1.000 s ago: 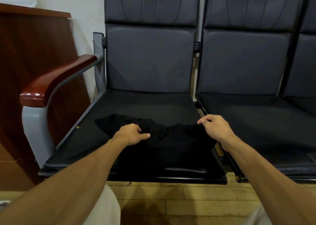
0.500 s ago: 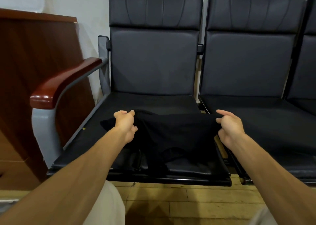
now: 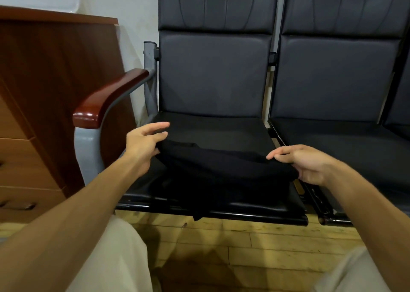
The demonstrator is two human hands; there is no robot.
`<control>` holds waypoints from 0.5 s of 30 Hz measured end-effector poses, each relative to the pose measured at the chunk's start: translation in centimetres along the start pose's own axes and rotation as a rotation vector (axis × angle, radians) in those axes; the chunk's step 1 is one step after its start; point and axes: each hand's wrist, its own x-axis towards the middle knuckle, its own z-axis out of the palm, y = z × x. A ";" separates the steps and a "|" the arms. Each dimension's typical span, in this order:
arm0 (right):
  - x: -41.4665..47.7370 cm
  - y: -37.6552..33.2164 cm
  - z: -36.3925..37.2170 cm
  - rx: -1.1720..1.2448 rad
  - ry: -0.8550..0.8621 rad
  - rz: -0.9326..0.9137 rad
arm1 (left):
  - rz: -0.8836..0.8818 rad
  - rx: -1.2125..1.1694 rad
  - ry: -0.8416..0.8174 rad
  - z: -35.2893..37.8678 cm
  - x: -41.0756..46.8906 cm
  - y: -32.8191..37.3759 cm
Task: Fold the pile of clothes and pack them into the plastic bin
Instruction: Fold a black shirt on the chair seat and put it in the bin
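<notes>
A black garment (image 3: 221,169) lies partly folded on the seat of the left chair (image 3: 213,125), and one corner hangs over the seat's front edge. My left hand (image 3: 142,145) is at the garment's left edge with its fingers stretched out straight above the cloth. My right hand (image 3: 308,165) holds the garment's right edge, thumb on top and fingers curled beneath it. Between the two hands the cloth forms a raised band. No plastic bin is in view.
A wooden armrest (image 3: 106,99) on a grey frame stands left of the seat. Beside it is a brown wooden drawer cabinet (image 3: 44,105). A second black chair (image 3: 337,136) adjoins on the right. Wooden flooring (image 3: 255,243) lies below.
Both hands carried the garment's edge away from me over the seat, turning a fold. My left fingers, which pinched the cloth, have straightened. The view shifted right and closer.
</notes>
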 end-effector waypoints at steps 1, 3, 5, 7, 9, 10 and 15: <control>-0.2 0.0 -0.2 -0.032 -0.057 0.034 | 0.019 0.013 -0.098 -0.3 -0.4 0.1; -0.2 0.3 -0.1 -0.115 -0.080 0.090 | 0.035 0.145 -0.240 -1.0 -0.5 -0.6; 0.0 0.9 0.4 -0.212 -0.040 0.125 | 0.112 0.491 -0.380 -2.1 -0.2 -1.8; 0.3 1.2 0.6 -0.249 -0.010 0.155 | 0.155 0.819 -0.557 -2.7 0.0 -2.6; 0.5 1.1 0.5 -0.237 0.016 0.162 | 0.112 1.009 -0.734 -3.0 0.1 -2.9; 0.6 1.0 0.4 -0.231 0.038 0.156 | 0.088 1.064 -0.772 -3.0 0.3 -3.1; 1.7 1.6 0.2 -0.214 0.209 0.070 | 0.060 1.039 -0.418 -3.3 1.8 -3.9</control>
